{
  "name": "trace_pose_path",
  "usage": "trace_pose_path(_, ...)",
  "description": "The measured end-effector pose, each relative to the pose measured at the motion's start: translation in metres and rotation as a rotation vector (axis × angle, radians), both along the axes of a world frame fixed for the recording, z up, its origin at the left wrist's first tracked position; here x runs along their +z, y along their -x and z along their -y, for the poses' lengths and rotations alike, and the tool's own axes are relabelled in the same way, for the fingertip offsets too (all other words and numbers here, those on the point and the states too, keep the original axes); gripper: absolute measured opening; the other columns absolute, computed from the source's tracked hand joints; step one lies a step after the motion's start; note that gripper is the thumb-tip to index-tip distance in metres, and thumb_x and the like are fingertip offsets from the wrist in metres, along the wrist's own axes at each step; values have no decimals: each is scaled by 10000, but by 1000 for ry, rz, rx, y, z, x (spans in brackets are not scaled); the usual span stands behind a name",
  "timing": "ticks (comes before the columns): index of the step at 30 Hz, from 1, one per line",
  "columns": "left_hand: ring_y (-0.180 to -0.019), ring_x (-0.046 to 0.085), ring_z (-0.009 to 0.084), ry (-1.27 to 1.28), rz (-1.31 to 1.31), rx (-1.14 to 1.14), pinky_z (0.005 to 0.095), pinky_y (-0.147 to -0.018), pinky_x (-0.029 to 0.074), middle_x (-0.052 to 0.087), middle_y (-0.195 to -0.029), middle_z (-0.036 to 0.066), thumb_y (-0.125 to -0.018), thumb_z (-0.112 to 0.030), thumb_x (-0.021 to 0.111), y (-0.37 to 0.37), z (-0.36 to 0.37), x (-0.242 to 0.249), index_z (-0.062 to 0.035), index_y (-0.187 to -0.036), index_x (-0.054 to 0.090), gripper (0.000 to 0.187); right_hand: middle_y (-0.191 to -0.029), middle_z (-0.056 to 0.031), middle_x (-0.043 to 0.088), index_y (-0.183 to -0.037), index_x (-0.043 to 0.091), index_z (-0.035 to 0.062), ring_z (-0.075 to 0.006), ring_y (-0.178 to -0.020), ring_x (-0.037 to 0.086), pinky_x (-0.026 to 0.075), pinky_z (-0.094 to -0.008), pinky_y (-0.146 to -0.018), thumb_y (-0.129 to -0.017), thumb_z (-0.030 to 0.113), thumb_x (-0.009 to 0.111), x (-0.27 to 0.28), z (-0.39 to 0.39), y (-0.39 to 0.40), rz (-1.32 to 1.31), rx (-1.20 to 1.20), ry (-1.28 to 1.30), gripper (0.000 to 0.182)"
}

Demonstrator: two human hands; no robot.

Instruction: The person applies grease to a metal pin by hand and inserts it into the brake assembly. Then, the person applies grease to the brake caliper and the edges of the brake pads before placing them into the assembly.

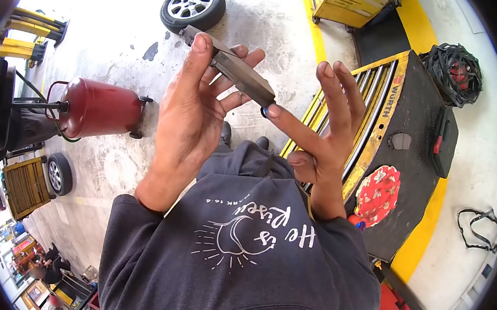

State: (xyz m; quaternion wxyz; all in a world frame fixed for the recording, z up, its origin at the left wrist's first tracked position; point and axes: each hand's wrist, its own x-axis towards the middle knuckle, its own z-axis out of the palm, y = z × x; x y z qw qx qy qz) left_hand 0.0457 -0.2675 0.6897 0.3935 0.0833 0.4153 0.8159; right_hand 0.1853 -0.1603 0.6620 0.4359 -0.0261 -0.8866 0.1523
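the left hand grasps a flat, dark brake pad edge-on, thumb along its near side and fingers behind it, holding it up in front of the chest. the right hand is released, fingers spread and upright, and its index fingertip touches the lower right end of the pad, where a small dab of blue shows. below both hands hangs the person's dark grey shirt with white printed lettering. to the right stands a black and yellow tool cart serving as a counter, with another brake pad lying on its top and a red patterned cloth nearer its front. on the concrete floor beyond the hands lie a loose car wheel and a red tank on casters.
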Motion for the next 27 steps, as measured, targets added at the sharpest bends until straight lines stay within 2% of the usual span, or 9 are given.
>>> trace_pose_path(2, -1014, 578, 294, 12, 1, -18, 327, -699, 559, 561, -1007, 188, -854, -372, 579, 0, 0, 1, 64, -1074, 436, 509, -1307, -126, 449, -1028, 663, 274, -373, -1195, 355, 328, -428, -975, -807, 542, 481, 2, 1, -4, 50, -105, -70, 392)
trace_pose_path(5, -1014, 578, 282, 50, 3, 49, 346, -704, 555, 570, -1001, 174, -848, -360, 592, -2, -3, -1, 45, -1074, 449, 485, -1287, -120, 470, -982, 668, 268, -371, -1203, 345, 331, -421, -973, -786, 533, 520, 10, 0, -7, 68, -139, -125, 361)
trace_pose_path(10, -1024, 569, 274, 33, 41, 29, 360, -716, 548, 570, -994, 157, -835, -335, 618, 3, -5, -1, 27, -1070, 449, 464, -1276, -120, 478, -954, 665, 257, -368, -1218, 327, 332, -410, -978, -757, 525, 558, 16, -1, -10, 58, -221, -113, 349)
trace_pose_path(16, -1052, 549, 255, 37, -46, 84, 346, -735, 539, 543, -1017, 130, -822, -331, 637, 4, -9, 1, 22, -1111, 403, 513, -1255, -104, 500, -928, 664, 227, -380, -1205, 344, 343, -415, -979, -691, 412, 678, 15, 5, 6, 95, -246, -86, 301)
trace_pose_path(18, -1053, 546, 248, 46, -79, 112, 340, -733, 538, 537, -1022, 123, -819, -332, 640, 4, -11, 0, 23, -1120, 392, 527, -1255, -87, 504, -906, 664, 199, -388, -1198, 351, 356, -412, -968, -664, 353, 720, 13, 4, 9, 23, -266, -131, 293)
trace_pose_path(22, -1055, 539, 242, 62, -44, 56, 340, -764, 518, 520, -1038, 118, -834, -372, 610, 5, -13, -5, -9, -1128, 388, 517, -1277, -120, 475, -940, 670, 188, -390, -1195, 353, 356, -407, -965, -700, 379, 691, 20, 3, -1, 115, -319, -222, 308)
trace_pose_path(24, -1058, 536, 241, 44, 8, 31, 343, -776, 510, 509, -1050, 120, -840, -393, 595, 7, -13, -7, -26, -1126, 390, 509, -1288, -170, 444, -1018, 663, 185, -395, -1191, 355, 345, -423, -965, -744, 429, 638, 15, 7, -2, 61, -332, -45, 367)
trace_pose_path(25, -1069, 528, 245, 26, 78, 8, 350, -784, 505, 500, -1051, 122, -844, -412, 581, 9, -13, -8, -39, -1122, 393, 502, -1282, -210, 430, -1089, 641, 198, -398, -1188, 357, 331, -441, -969, -785, 469, 573, 2, 8, 1, 1, -326, -4, 413)
trace_pose_path(27, -1081, 521, 249, 12, 148, -26, 356, -793, 499, 491, -1052, 124, -848, -431, 566, 11, -14, -10, -52, -1118, 396, 496, -1284, -208, 431, -1101, 634, 198, -402, -1190, 355, 326, -449, -972, -796, 471, 555, -7, 16, 8, -49, -317, 62, 417)
